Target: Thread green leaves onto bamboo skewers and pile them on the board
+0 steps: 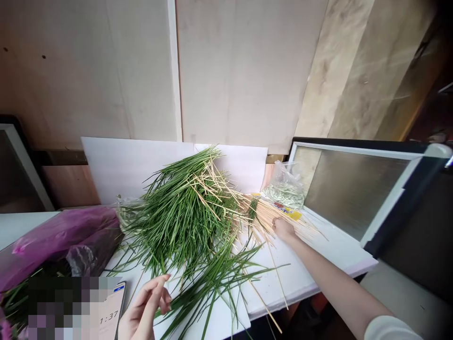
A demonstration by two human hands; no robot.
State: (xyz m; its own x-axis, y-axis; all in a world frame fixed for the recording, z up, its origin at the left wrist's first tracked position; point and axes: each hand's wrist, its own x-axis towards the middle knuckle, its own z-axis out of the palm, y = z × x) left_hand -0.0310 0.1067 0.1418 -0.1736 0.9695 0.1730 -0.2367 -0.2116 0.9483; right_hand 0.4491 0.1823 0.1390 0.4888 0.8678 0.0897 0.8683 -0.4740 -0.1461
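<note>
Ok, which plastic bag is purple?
The crumpled purple plastic bag at the far left, beside the long green leaves; its tint sets it apart from the clear plastic bag behind the right hand.

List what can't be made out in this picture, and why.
Head view: the phone, lower end cut off by the bottom edge, left part pixelated.
Head view: whether the right hand grips thin sticks; the contact is too small.
Head view: the tabletop under the green blades, covered by them.
Head view: pale pieces in the clear bag, too small to identify.
</note>
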